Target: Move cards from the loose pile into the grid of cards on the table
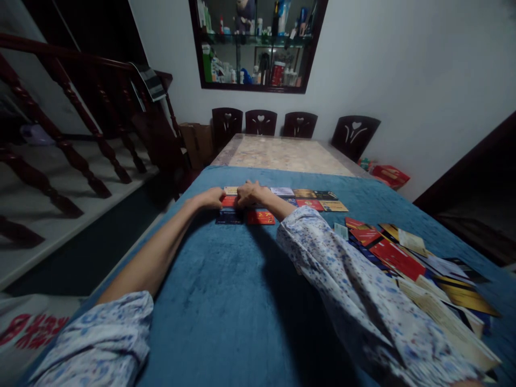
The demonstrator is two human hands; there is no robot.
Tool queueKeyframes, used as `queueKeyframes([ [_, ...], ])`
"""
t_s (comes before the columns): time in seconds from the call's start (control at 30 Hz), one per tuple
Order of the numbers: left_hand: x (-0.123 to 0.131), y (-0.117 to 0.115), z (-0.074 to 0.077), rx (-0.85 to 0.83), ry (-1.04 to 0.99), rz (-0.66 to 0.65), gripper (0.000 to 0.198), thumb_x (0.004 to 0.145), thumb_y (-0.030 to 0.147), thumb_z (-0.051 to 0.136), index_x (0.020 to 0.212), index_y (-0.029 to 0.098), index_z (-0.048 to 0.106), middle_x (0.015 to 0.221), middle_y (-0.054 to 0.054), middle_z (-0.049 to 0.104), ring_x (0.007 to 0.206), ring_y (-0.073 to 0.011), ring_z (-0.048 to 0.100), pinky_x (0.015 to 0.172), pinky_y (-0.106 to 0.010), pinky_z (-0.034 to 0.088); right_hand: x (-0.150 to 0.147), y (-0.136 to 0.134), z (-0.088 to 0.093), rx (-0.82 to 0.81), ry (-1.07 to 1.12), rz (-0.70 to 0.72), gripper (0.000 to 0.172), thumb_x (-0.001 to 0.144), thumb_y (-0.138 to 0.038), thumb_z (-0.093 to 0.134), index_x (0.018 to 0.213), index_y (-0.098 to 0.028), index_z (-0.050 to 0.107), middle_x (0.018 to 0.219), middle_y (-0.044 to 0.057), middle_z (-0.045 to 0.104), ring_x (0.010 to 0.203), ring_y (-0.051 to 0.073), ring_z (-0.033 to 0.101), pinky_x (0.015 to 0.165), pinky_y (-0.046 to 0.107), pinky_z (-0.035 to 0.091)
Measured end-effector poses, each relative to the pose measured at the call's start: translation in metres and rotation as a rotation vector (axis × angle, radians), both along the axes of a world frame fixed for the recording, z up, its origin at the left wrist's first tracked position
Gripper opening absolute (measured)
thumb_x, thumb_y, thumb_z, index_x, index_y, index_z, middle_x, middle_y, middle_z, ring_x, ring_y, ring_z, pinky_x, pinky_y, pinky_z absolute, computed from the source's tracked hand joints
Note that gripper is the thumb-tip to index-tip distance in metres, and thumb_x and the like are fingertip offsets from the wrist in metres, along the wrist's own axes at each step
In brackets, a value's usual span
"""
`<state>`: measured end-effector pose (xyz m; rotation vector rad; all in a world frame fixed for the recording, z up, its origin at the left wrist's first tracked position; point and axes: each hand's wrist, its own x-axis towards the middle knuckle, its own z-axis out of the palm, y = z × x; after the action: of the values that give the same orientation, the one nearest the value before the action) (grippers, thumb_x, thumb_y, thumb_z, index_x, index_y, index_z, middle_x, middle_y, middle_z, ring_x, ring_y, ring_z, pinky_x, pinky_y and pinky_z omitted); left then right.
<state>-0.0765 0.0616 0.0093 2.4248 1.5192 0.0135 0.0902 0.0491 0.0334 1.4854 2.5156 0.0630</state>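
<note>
Pushed-up floral sleeves (108, 338) sit clear of the red card (229, 201); left hand (211, 199) and right hand (250, 193) flank its ends, seemingly steadying it; I cannot tell either grip.

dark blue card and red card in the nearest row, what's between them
The head view shows bare blue cloth between the dark blue card and red card.

There are two hands (212, 198), two nearest-row cards (260, 217) — plus four chairs (309, 126), one table (282, 152).
</note>
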Motion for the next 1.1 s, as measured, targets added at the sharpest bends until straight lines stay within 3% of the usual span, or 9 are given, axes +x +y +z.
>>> queueKeyframes([
  [0.33,-0.002,-0.007,-0.003,0.099,-0.01,0.016,0.02,0.059,0.017,0.06,0.078,0.016,0.065,0.067,0.001,0.06,0.064,-0.0142,0.05,0.058,-0.024,0.034,0.004,-0.008,0.007,0.008,-0.021,0.031,0.032,0.076,-0.026,0.063,0.105,-0.017,0.074,0.12,0.015,0.071,0.123,0.033,0.058,0.101,0.047,0.049],
  [0.57,-0.002,-0.008,-0.004,0.131,0.025,-0.022,0.012,0.059,0.013,0.055,0.067,0.016,0.063,0.063,0.0,0.058,0.064,-0.0155,0.052,0.058,-0.024,0.036,0.004,-0.007,0.006,0.025,-0.041,0.058,0.03,0.077,-0.025,0.064,0.104,-0.017,0.072,0.119,0.016,0.071,0.122,0.03,0.058,0.099,0.04,0.048],
  [0.87,0.0,-0.009,-0.003,0.158,0.08,-0.017,0.017,0.061,0.018,0.058,0.075,0.016,0.067,0.07,-0.001,0.062,0.067,-0.0163,0.054,0.059,-0.024,0.038,0.002,-0.009,0.006,0.023,-0.025,0.062,0.033,0.074,-0.021,0.066,0.105,-0.014,0.073,0.117,0.017,0.071,0.12,0.031,0.06,0.1,0.044,0.049],
  [1.1,-0.004,-0.013,0.006,0.1,0.038,-0.018,0.027,0.06,0.021,0.06,0.086,0.016,0.068,0.069,0.001,0.062,0.068,-0.0164,0.057,0.059,-0.022,0.039,0.003,-0.009,0.009,0.012,-0.068,0.084,0.029,0.077,-0.024,0.066,0.105,-0.017,0.072,0.119,0.015,0.071,0.123,0.031,0.057,0.1,0.045,0.048],
])
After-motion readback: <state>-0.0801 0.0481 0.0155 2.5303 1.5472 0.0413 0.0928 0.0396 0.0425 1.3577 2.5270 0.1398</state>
